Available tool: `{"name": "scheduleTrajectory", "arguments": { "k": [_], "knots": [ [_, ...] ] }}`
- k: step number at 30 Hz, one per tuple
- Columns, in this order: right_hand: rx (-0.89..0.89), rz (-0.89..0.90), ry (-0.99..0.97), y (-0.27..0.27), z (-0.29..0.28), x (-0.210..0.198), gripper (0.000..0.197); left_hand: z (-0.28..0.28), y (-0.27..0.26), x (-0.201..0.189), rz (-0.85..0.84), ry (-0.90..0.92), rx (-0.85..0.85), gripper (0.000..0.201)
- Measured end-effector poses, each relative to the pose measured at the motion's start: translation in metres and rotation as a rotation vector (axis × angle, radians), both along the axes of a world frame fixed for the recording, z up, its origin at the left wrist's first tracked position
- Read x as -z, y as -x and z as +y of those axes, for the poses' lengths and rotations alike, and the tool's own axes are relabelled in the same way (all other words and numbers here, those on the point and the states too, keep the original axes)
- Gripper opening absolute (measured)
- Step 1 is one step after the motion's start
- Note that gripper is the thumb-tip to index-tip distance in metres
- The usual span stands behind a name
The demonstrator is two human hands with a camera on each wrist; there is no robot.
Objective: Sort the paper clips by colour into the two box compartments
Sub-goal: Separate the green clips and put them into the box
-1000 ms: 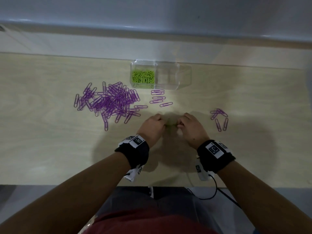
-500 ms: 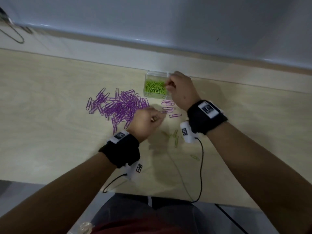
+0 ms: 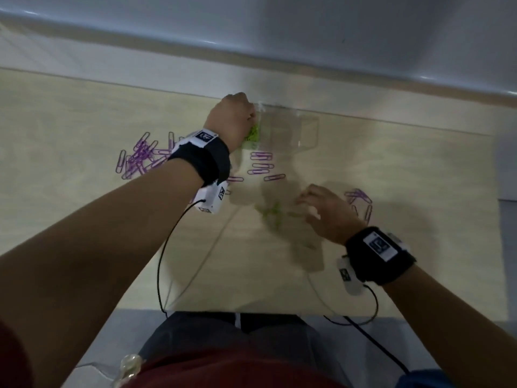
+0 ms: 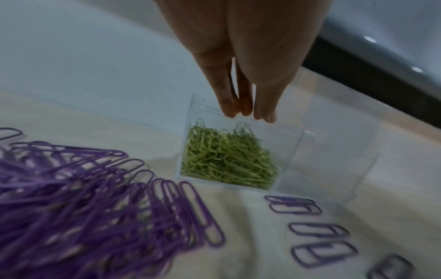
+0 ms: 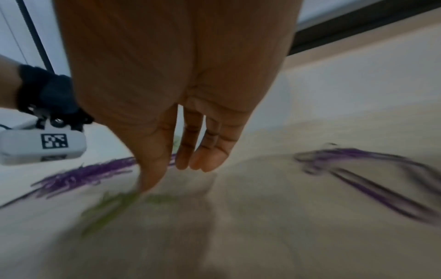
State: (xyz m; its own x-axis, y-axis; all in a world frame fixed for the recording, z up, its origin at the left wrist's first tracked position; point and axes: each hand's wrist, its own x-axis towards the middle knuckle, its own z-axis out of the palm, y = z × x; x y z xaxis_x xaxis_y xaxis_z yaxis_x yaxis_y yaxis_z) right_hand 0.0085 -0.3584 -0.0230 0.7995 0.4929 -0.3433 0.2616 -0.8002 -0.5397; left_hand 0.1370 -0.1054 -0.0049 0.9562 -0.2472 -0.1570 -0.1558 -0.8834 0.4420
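A clear two-compartment box [image 3: 306, 130] stands at the far middle of the table. Its left compartment holds green clips [image 4: 229, 158]; the right compartment [image 4: 334, 169] looks empty. My left hand [image 3: 237, 116] hangs over the green compartment, its fingers [image 4: 248, 113] straight and close together with nothing seen between them. A few loose green clips [image 3: 272, 212] lie blurred on the table. My right hand [image 3: 319, 208] is down beside them, fingers straight, and the thumb [image 5: 152, 169] touches the green clips [image 5: 114, 203]. A big pile of purple clips [image 4: 83, 198] lies left of the box.
A short row of purple clips [image 3: 261, 163] lies just in front of the box. Another small purple group [image 3: 359, 197] sits to the right of my right hand. Black wrist cables [image 3: 162, 247] trail to the table's near edge.
The hands have swapped places. My right hand left the box and came down to the loose green clips. My left hand rose from the table to the green compartment.
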Motion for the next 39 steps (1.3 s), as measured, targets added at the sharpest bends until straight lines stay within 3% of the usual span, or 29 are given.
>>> {"name": "scheduleTrajectory", "arguments": {
  "k": [3, 5, 8, 11, 16, 20, 24, 29, 33, 37, 39],
  "knots": [
    [0.037, 0.138, 0.158, 0.031, -0.026, 0.007, 0.055, 0.005, 0.031, 0.006, -0.187, 0.096, 0.079, 0.023],
    [0.053, 0.155, 0.195, 0.041, -0.031, 0.013, 0.065, 0.005, 0.060, 0.016, -0.117, 0.135, 0.258, 0.025],
    [0.089, 0.069, 0.128, 0.040, -0.020, 0.019, 0.059, 0.000, 0.096, 0.033, 0.130, 0.081, 0.534, 0.041],
    [0.097, -0.079, 0.046, 0.027, -0.001, 0.023, 0.041, -0.008, 0.113, 0.046, 0.134, 0.051, 0.667, 0.047],
    [0.242, -0.177, -0.143, 0.020, 0.020, 0.040, 0.032, -0.020, 0.113, 0.057, 0.086, 0.089, 0.635, 0.044],
    [0.396, -0.235, -0.080, 0.037, 0.035, 0.048, 0.018, -0.023, 0.114, 0.058, 0.086, 0.140, 0.610, 0.031],
    [0.292, -0.237, 0.097, 0.061, 0.054, 0.057, 0.017, -0.022, 0.125, 0.057, 0.068, 0.149, 0.524, 0.029],
    [0.516, -0.228, -0.085, 0.071, 0.065, 0.050, 0.016, -0.025, 0.137, 0.056, 0.144, 0.096, 0.420, 0.041],
    [0.506, -0.244, -0.049, 0.070, 0.071, 0.047, 0.018, -0.031, 0.139, 0.053, 0.150, -0.102, 0.440, 0.026],
    [0.408, -0.309, 0.095, 0.072, 0.076, 0.038, 0.026, -0.037, 0.147, 0.048, 0.187, -0.171, 0.438, 0.029],
    [0.324, -0.364, 0.207, 0.071, 0.079, 0.031, 0.023, -0.039, 0.151, 0.050, 0.188, -0.210, 0.423, 0.043]
  ]
}}
